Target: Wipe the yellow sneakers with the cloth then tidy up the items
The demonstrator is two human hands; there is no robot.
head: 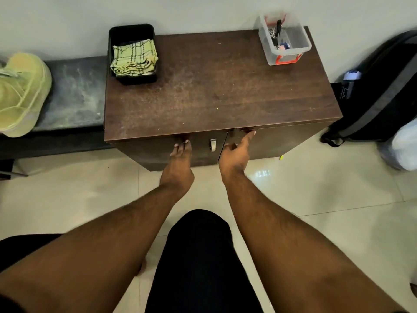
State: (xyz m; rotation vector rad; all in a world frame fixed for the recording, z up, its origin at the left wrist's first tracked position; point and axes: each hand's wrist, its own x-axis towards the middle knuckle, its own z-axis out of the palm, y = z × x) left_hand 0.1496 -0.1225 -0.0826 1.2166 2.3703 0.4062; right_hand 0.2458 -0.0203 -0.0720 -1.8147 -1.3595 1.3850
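A yellow sneaker [21, 93] stands on a dark bench [74, 96] at the far left, partly cut off by the frame edge. A folded yellow checked cloth [134, 57] lies in a black tray [132, 30] on the back left corner of a brown cabinet [221, 86]. My left hand [180, 159] reaches to the cabinet's front, straight fingers touching the left door just under the top edge. My right hand [237, 152] is stretched out to the right door, fingers straight, fingertips at the top edge. Neither hand holds anything.
A clear plastic box [285, 39] with orange clips and small items sits on the cabinet's back right corner. A metal handle [212, 145] shows between my hands. A black backpack [379, 91] and a white bag [404, 147] lie on the tiled floor at the right.
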